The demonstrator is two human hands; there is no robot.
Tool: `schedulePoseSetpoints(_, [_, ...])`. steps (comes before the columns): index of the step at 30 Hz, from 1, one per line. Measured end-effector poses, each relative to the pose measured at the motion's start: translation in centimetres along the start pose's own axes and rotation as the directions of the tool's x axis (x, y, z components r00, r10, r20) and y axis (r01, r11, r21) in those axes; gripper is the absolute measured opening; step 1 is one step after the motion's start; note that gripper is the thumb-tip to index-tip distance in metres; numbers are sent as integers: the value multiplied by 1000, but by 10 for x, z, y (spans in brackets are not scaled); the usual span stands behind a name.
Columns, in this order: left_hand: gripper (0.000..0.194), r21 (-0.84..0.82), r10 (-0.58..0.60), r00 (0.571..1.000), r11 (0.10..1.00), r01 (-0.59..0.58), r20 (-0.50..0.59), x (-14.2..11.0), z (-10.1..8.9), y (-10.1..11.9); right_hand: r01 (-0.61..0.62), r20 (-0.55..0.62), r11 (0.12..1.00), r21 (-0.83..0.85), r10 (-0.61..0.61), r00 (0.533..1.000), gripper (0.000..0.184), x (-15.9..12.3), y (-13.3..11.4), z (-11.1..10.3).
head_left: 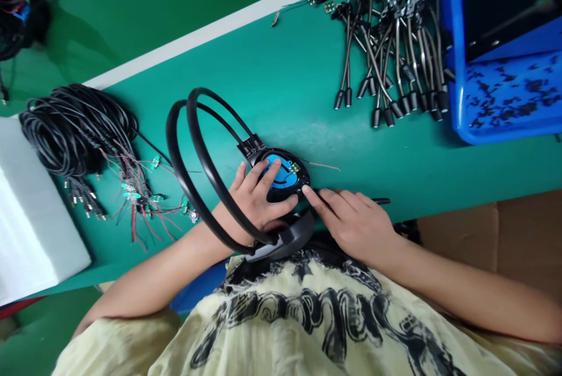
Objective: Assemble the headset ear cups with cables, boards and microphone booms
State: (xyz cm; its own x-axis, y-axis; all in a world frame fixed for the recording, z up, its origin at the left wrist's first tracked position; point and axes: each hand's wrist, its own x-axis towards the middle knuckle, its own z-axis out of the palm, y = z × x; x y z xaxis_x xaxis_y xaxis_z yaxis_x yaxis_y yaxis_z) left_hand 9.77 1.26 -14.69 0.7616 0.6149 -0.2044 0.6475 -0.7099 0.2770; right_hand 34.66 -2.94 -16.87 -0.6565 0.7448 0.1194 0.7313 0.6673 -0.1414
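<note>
A black headset (209, 174) with a double-arched headband lies tilted at the table's near edge. Its far ear cup (287, 175) is uncovered, showing a blue inner face and a small green circuit board (295, 168). My left hand (257, 194) reaches under the headband; its fingers press on the blue face and its thumb lies along the near rim. The other ear cup (290, 238) hangs close to my shirt. At the open cup's right rim, my right hand (351, 218) rests its index fingertip; its other fingers are bent and its thumb is hidden. A thin wire (325, 166) sticks out from the cup.
Coiled black cables (79, 124) with bare wires and small green boards lie at the left, beside a white box (35, 218). Several metal gooseneck stems (390, 65) lie at the back right. A blue tray (504, 101) holds small black parts. A cardboard box (492, 235) stands below right.
</note>
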Motion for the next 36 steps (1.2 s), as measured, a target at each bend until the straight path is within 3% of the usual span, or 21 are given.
schedulePoseSetpoints(14, [44, 9, -14, 1000, 1000, 14, -4, 4, -5, 7, 171, -86, 985, 22, -168, 982, 42, 7, 6, 13])
schedulePoseSetpoints(20, [55, 104, -70, 996, 992, 75, -54, 8, 7, 9, 153, -62, 974, 167, -144, 988, 44, -1, 13, 12])
schedulePoseSetpoints(23, [57, 139, -65, 992, 987, 79, -104, 10, 9, 10, 155, -91, 975, 157, -142, 986, 39, -4, 14, 14])
schedulePoseSetpoints(29, [58, 218, -73, 995, 972, 85, -64, 12, 2, 16, 130, -158, 987, 98, -114, 981, 35, -1, 13, 16])
schedulePoseSetpoints(36, [63, 153, -130, 990, 979, 136, -49, 8, 6, 19, 78, -185, 980, 185, -43, 982, 31, 0, 14, 20])
